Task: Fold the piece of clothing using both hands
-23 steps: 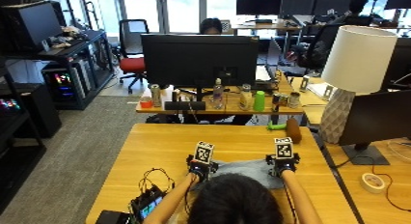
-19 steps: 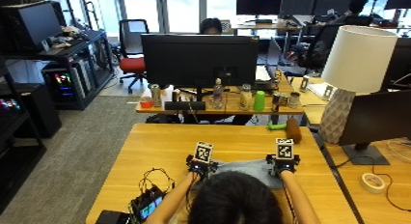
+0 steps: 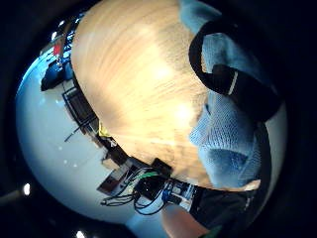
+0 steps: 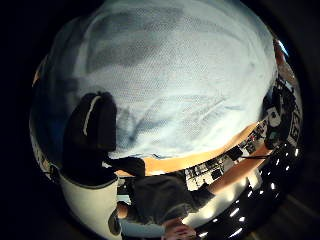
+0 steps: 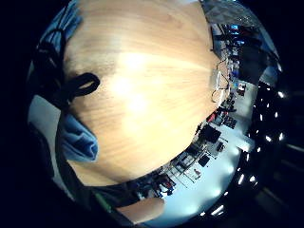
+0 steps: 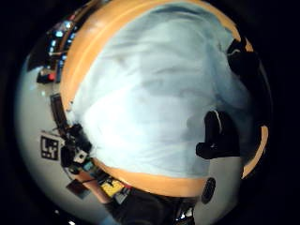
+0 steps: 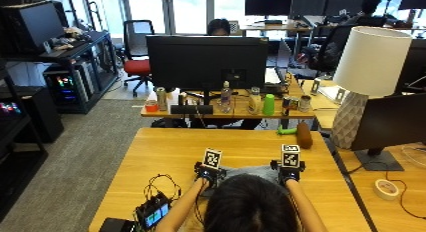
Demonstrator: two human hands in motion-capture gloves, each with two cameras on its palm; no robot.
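Observation:
A grey-blue garment [image 7: 247,170] lies on the wooden table [image 7: 193,147] right in front of the person, mostly hidden by their head. My left hand [image 7: 208,176] holds its left edge and my right hand [image 7: 289,173] its right edge. In the left little finger side view a finger [image 3: 223,79] curls around a bunched fold of the cloth [image 3: 228,134]. The left thumb [image 4: 95,122] lies on the cloth [image 4: 175,75]. On the right, the thumb [image 6: 218,136] sits on the spread cloth [image 6: 150,93], and curled fingers [image 5: 76,85] hold its edge [image 5: 78,140].
A small electronics box with cables [image 7: 153,212] sits at the table's near left. A brown roll [image 7: 303,134] lies at the far edge. On the neighbouring table to the right stand a lamp [image 7: 366,77] and a tape roll [image 7: 385,188]. Bare wood stretches beyond the garment.
Both hands have shifted very slightly nearer to the person while holding the garment's edges; otherwise nothing has moved.

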